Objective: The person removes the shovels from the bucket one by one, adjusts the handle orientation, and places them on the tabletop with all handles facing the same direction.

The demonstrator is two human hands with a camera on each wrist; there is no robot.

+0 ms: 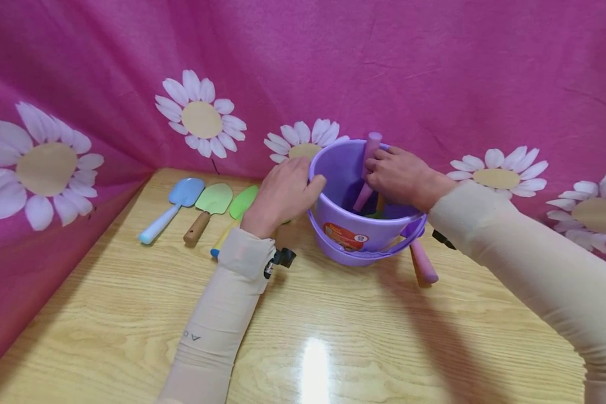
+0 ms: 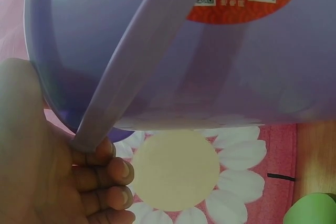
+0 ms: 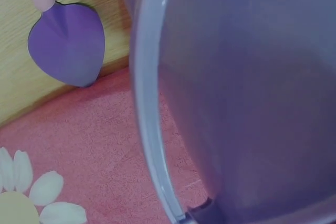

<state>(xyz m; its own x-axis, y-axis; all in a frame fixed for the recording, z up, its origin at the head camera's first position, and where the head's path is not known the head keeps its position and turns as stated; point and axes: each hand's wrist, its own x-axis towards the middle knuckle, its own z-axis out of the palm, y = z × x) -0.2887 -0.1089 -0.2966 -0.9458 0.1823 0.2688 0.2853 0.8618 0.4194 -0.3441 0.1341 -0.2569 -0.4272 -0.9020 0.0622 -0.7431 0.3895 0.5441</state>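
A purple bucket (image 1: 373, 229) with a red label stands on the table in the head view. My left hand (image 1: 285, 193) grips its left rim; the left wrist view shows the fingers (image 2: 107, 174) curled beside the bucket handle (image 2: 136, 61). Over the bucket's mouth, my right hand (image 1: 399, 175) holds a pink-handled tool (image 1: 373, 147) that leans inside, its working end hidden. Something green and yellow (image 1: 380, 207) lies low in the bucket. The right wrist view shows the bucket wall (image 3: 252, 87) but not the hand.
Left of the bucket lie a blue shovel (image 1: 186, 192), a pale green shovel (image 1: 215, 198) and a brighter green one (image 1: 243, 202), partly covered by the left hand. A purple shovel (image 3: 68, 43) with a pink handle lies right of the bucket. Pink flowered cloth (image 1: 409, 73) hangs behind.
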